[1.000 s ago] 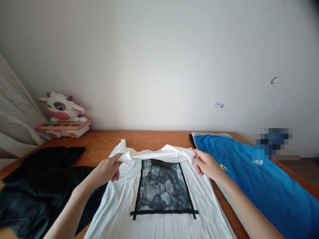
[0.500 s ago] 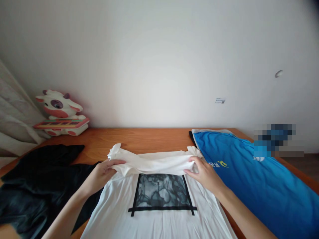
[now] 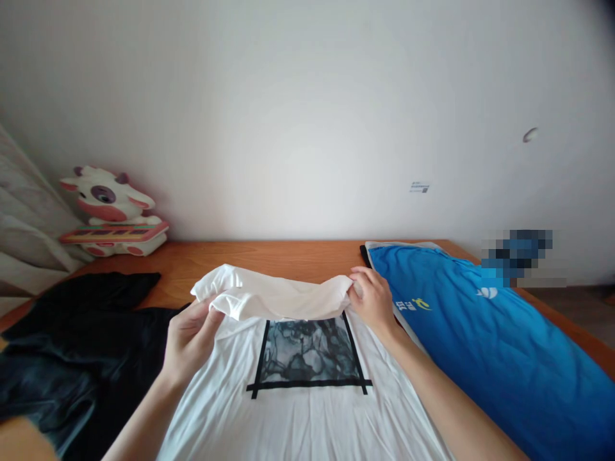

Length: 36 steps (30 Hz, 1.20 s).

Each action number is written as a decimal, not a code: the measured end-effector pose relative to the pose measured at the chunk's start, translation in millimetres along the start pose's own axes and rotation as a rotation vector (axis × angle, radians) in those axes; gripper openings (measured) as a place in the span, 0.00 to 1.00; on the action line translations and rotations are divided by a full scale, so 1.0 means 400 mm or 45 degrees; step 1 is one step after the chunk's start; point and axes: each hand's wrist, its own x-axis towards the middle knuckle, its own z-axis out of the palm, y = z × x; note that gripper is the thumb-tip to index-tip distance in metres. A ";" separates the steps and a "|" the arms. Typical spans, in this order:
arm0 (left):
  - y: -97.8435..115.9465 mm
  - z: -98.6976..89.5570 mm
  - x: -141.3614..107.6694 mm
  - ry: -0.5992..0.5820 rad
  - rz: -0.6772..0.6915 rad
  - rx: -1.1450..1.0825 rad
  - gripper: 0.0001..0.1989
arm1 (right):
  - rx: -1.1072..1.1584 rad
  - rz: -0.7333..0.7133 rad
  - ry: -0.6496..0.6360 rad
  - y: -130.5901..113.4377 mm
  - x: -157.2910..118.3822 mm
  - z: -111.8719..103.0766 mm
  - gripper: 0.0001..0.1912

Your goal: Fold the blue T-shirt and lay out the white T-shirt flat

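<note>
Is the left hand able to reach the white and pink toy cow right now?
Probably not as things stand: the left hand is gripping the folded edge of the white printed T-shirt, and the white and pink toy cow sits far off by the wall, beyond the black garment.

White cloth shirt (image 3: pixel 307 422) matt, creased; wooden table (image 3: pixel 288 253) smooth.

Nothing legible — wall sticker (image 3: pixel 418 187) and blue shirt (image 3: pixel 480 333) print too small.

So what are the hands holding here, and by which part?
Both hands grip the white T-shirt by its folded-over far end: the left hand pinches the left corner of that fold, the right hand the right corner. The rest lies flat on the table.
</note>
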 end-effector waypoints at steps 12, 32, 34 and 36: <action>-0.067 -0.189 -0.091 -1.162 -0.304 -0.041 0.20 | 1.263 0.972 -1.174 0.092 -0.152 -0.295 0.28; -0.294 0.102 0.290 -0.261 -0.447 0.551 0.22 | 0.386 0.247 -0.445 0.056 0.058 0.143 0.28; -0.333 0.074 0.261 -0.222 -0.545 0.643 0.18 | 0.165 0.221 -0.529 0.045 -0.003 0.164 0.25; -0.356 0.062 0.242 -0.187 -0.601 0.715 0.19 | -0.032 0.241 -0.590 0.031 -0.044 0.181 0.24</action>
